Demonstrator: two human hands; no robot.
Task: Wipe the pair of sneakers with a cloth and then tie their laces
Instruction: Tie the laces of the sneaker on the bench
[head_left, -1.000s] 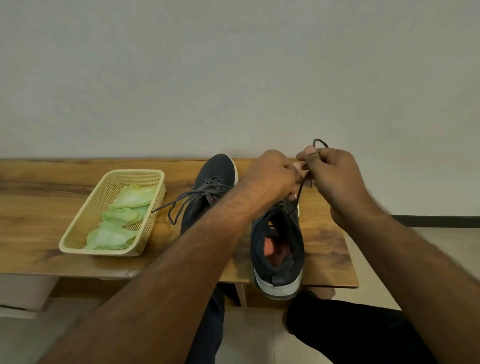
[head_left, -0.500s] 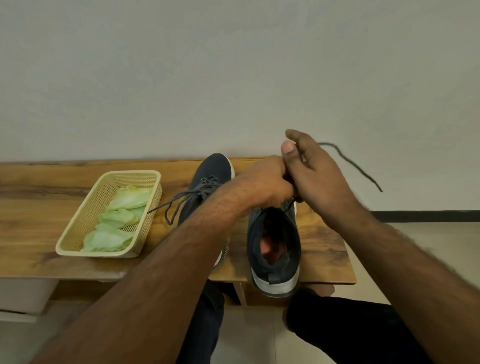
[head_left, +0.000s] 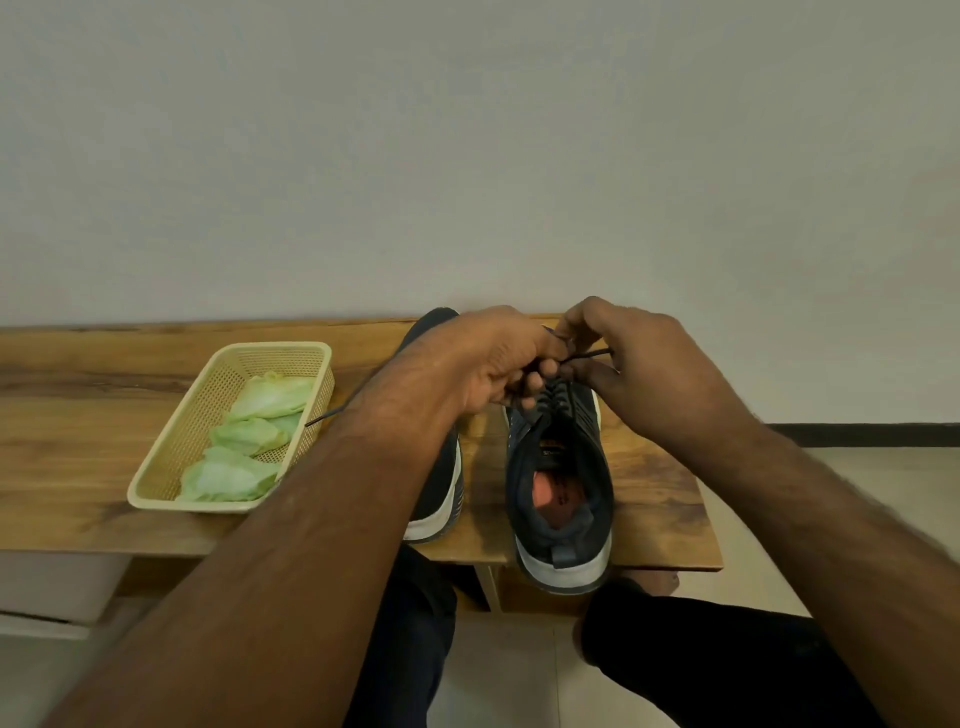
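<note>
While both hands work over the right sneaker (head_left: 558, 467), the tying step looks to be in hand. The left hand (head_left: 498, 364) curls its fingers around the lace (head_left: 587, 355) above the tongue, and the right hand (head_left: 639, 374) pinches the same lace from the far right. This sneaker stands near the surface's (head_left: 78, 441) right edge; the left sneaker (head_left: 441, 483) sits just beside it, laces loose. A cloth (head_left: 249, 434) lies in the basket (head_left: 171, 467) at left. Next likely comes pulling the knot snug.
</note>
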